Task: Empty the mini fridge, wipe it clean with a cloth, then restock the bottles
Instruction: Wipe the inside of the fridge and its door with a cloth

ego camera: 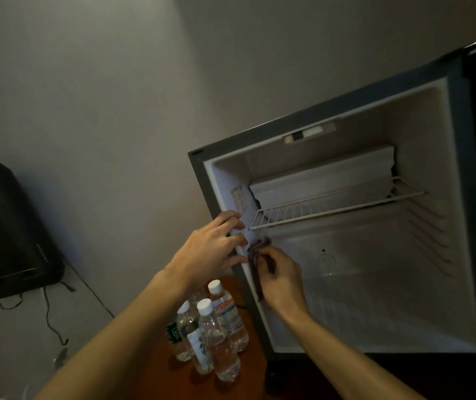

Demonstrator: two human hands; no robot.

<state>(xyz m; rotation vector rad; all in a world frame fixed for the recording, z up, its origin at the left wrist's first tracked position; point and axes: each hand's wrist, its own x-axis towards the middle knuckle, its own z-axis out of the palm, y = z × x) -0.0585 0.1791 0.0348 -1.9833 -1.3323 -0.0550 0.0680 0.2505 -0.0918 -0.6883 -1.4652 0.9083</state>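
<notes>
The mini fridge (459, 255) stands open with a white interior holding no bottles, only a wire shelf (332, 206) across its middle. My left hand (213, 246) grips the fridge's left front edge, fingers curled round the frame. My right hand (280, 278) holds a dark brownish cloth (255, 255) against the inner left wall just below the shelf. Several clear plastic water bottles (216, 333) with white caps stand together on the wooden surface left of the fridge.
A wooden tabletop (248, 382) carries the fridge and bottles. A dark bag or device (5, 226) sits at the far left with thin cables (49, 313) trailing from it. The plain wall (115, 96) fills the background. The fridge door is at the far right edge.
</notes>
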